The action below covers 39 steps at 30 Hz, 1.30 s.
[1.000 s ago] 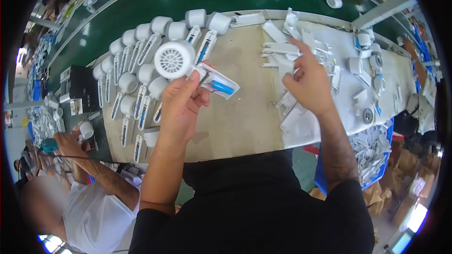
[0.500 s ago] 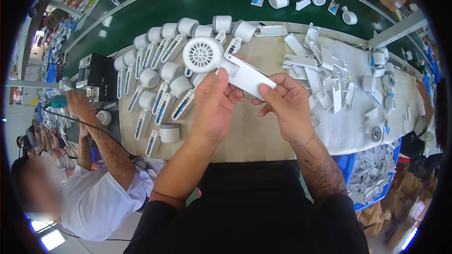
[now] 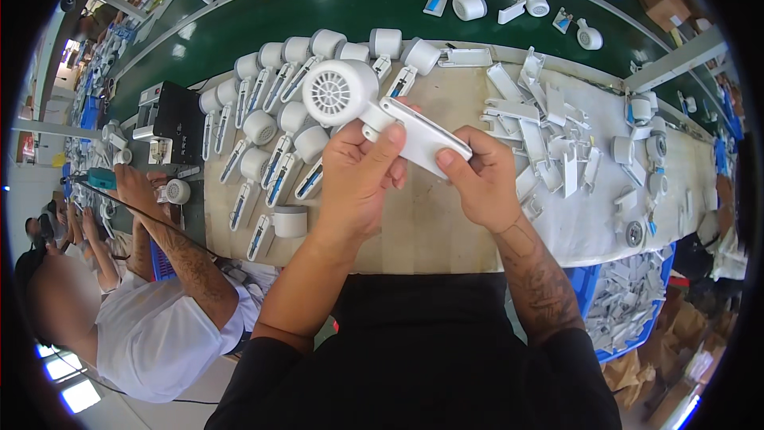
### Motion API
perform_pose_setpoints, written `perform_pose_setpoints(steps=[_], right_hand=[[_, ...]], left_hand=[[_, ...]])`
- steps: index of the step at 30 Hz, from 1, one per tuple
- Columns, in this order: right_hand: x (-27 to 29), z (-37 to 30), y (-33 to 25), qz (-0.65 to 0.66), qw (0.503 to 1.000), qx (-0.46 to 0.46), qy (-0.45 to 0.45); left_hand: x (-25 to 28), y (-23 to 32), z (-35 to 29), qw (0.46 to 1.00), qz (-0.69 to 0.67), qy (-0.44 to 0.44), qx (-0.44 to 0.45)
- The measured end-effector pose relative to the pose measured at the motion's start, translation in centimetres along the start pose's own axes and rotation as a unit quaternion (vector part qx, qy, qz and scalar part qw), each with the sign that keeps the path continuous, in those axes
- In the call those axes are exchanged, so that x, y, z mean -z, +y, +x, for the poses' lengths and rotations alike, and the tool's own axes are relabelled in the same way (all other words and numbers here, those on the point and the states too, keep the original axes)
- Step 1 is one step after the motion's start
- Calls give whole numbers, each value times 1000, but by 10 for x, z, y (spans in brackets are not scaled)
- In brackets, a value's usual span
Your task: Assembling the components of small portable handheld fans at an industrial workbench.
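Observation:
I hold a white hair dryer [image 3: 350,95] over the workbench, its round grille facing up. My left hand [image 3: 360,179] grips the handle just below the head. My right hand [image 3: 477,179] presses a white handle cover [image 3: 426,139] against the handle's lower part. Rows of half-built white dryers [image 3: 267,139] lie on the beige bench top [image 3: 430,231] to the left of my hands. A heap of loose white handle covers [image 3: 541,115] lies to the right.
A green conveyor belt [image 3: 366,0] runs behind the bench with a few dryer parts on it. To my left a person in a white shirt [image 3: 171,334] works beside a black box [image 3: 171,119]. A blue bin of white parts [image 3: 637,302] stands at lower right.
My right hand left the heap of covers with one and brought it to the dryer handle. Both hands now close on the handle with the cover laid flat along it.

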State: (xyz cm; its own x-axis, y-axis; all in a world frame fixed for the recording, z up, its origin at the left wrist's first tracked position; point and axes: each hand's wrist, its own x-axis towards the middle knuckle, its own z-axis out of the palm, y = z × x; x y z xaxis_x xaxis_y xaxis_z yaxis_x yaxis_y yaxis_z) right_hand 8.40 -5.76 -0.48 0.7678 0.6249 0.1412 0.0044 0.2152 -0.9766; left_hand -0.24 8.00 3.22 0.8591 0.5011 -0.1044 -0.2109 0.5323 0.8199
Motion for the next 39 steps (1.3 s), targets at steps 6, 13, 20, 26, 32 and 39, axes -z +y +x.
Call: perform_pose_setpoints(steps=[6,13,20,26,32,39], right_hand=[[-2,-13,13,-171,983,-53,-43],[-4,-24,-83,-45,996,69,-17],[-14,-13,-152,322,847,134,-400],[-12,-11,-138,390,842,62,-367],[-17,1,-127,412,851,21,-323],[-13,74,-92,354,806,52,-471]], left_hand=[[33,-12,-14,972,218,85,-16],[116,39,-32,850,459,218,-139],[193,139,-47,606,717,323,-122],[229,147,-45,519,792,314,-64],[266,129,-56,519,799,304,25],[266,103,-60,529,773,346,54]])
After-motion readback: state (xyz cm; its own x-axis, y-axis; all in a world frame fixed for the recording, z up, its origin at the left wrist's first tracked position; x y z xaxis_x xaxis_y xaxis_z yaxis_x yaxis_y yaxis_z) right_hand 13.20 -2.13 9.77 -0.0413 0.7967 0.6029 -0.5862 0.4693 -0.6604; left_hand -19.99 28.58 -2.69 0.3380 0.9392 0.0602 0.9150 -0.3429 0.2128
